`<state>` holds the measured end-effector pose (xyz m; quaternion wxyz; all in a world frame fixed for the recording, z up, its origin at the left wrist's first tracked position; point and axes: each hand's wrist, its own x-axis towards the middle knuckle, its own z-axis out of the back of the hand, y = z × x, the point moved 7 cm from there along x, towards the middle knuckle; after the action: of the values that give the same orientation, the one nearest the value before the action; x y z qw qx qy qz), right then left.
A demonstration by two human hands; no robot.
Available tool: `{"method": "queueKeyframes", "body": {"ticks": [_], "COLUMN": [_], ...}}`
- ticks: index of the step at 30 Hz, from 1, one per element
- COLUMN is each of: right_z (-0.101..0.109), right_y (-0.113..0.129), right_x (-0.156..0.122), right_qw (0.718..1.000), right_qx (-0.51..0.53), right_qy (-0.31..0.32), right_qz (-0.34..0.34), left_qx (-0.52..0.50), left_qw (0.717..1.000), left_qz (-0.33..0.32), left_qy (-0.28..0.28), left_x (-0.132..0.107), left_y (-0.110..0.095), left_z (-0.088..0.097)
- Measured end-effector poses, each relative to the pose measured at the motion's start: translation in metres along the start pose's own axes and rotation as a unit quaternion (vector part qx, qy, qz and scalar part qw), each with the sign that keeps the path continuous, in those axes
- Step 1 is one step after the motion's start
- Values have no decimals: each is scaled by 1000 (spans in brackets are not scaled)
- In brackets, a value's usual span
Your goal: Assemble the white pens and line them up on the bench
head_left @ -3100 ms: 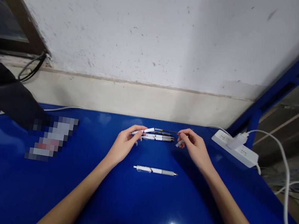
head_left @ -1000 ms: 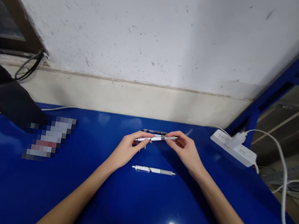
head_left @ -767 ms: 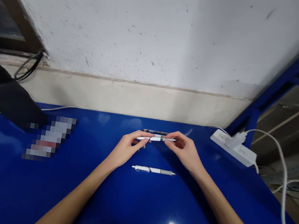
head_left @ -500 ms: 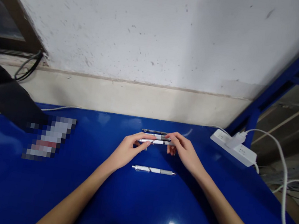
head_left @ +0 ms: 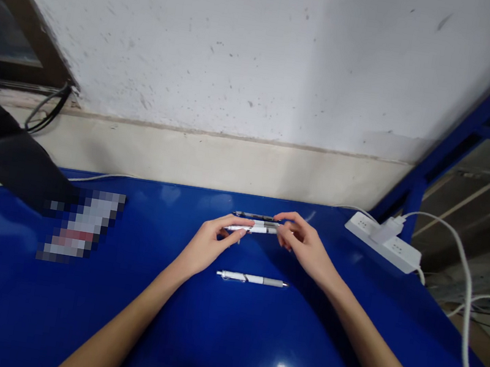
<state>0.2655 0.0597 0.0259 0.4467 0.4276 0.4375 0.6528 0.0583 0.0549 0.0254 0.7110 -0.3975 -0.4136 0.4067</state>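
Observation:
Both hands hold one white and grey pen (head_left: 252, 229) level above the blue table (head_left: 202, 338). My left hand (head_left: 207, 244) pinches its white left end. My right hand (head_left: 303, 245) has its fingertips closed round the grey right end. Just behind the held pen, one or two more pens (head_left: 253, 216) lie on the table; I cannot tell their number. A whole white and grey pen (head_left: 252, 279) lies alone on the table nearer to me, below both hands.
A white power strip (head_left: 382, 241) with a plug and white cables sits at the table's right rear. A black object (head_left: 7, 155) leans at the far left, with a blurred-out item (head_left: 80, 225) beside it. A wall closes the back edge.
Three seconds ago my hands held a pen's separate parts apart. Now both hands hold one joined pen, and my right fingers have shifted round its grey end.

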Motion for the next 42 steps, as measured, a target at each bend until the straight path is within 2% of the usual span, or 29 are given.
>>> {"method": "queueKeyframes", "body": {"ticks": [3,8,12,17,21,28,33,37,42], "right_z": [0,0,2,4,3,0,-4,-10,-33], "right_y": [-4,0,-7,-3,-6,6,7,8,13], "right_x": [0,0,0,1,1,-2,-3,-4,-11], "right_qw": [1000,1000,1000,1000,1000,1000,1000,999,997], "right_qx": [-3,-6,-10,-8,-12,-23,19,43,32], "right_qy": [4,-3,-2,-11,-7,0,10,15,60], "right_qz": [-27,3,-28,3,-25,19,10,14,33], "left_qx": [-1,0,0,7,1,-9,-54,-142,-214], "left_qw": [1000,1000,1000,1000,1000,1000,998,988,967], "left_qz": [2,-4,-8,-4,-10,29,37,52,68], "left_qy": [4,1,9,6,11,-1,2,-38,-122], "left_x": [0,-1,-1,-1,-1,-1,-1,1,3], "left_y": [-1,0,0,1,0,4,4,7,14], "left_z": [-1,-1,-3,-2,-3,0,1,5,15]}}
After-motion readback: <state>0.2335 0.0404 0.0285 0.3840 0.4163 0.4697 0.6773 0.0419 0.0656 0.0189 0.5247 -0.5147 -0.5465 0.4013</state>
